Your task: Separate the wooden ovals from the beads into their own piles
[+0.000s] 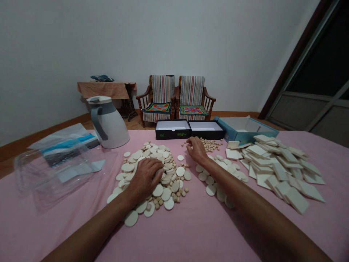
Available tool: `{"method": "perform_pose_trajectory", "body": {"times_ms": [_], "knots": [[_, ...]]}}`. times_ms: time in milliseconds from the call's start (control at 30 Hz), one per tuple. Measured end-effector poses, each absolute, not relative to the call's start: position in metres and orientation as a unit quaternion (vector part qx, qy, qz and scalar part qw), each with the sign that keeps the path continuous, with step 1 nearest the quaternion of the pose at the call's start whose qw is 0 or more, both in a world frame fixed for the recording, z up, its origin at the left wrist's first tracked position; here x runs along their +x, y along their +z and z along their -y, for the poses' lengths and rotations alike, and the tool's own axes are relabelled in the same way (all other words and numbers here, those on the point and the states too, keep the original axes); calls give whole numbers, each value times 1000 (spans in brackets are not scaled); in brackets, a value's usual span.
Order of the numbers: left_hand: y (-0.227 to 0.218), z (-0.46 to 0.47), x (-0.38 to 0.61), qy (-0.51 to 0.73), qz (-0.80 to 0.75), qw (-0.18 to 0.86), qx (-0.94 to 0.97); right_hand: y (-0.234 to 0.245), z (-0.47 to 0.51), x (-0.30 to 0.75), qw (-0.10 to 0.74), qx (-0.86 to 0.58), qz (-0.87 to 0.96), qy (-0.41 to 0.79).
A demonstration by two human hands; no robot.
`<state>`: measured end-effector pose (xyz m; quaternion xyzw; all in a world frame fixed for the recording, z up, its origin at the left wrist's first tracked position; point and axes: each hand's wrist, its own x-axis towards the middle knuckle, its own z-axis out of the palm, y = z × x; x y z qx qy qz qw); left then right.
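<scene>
My left hand (pixel 148 171) rests on a mixed pile of pale wooden discs (pixel 166 194) and small wooden cubes (pixel 157 202). Its fingers curl down into the pile, and what they hold, if anything, is hidden. Farther forward, my right hand (pixel 195 148) hovers low by a heap of small wooden cubes (pixel 211 145), fingers bent and a little apart, with no object visible between them. Under and beside my right forearm lies a second group of wooden discs (pixel 211 190).
Square wooden tiles (pixel 280 169) are heaped at the right, in front of a blue box (pixel 237 136). Two black-sided trays (pixel 173 134) stand at the far edge of the pink cloth (pixel 185 233). At left are a white jug (pixel 111 125) and clear plastic packaging (pixel 62 171).
</scene>
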<state>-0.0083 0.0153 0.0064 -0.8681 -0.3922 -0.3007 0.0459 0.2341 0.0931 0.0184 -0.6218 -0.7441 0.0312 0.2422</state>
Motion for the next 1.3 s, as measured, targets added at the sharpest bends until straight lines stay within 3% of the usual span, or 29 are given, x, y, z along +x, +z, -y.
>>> {"method": "perform_pose_trajectory", "body": {"times_ms": [333,533,833,1067,1300], "knots": [[5,-16,-8,-295,391,53,-870,13,-61,236,70,-570,808,133],[5,-17,-9,-293,389,50,-872,11,-69,241,88,-591,791,132],[3,-17,-9,-297,390,50,-870,25,-87,256,205,-645,734,56],[4,-17,-10,-300,391,49,-869,11,-64,236,126,-577,793,151],[4,-17,-9,-298,390,51,-870,5,-61,229,118,-573,798,144]]}}
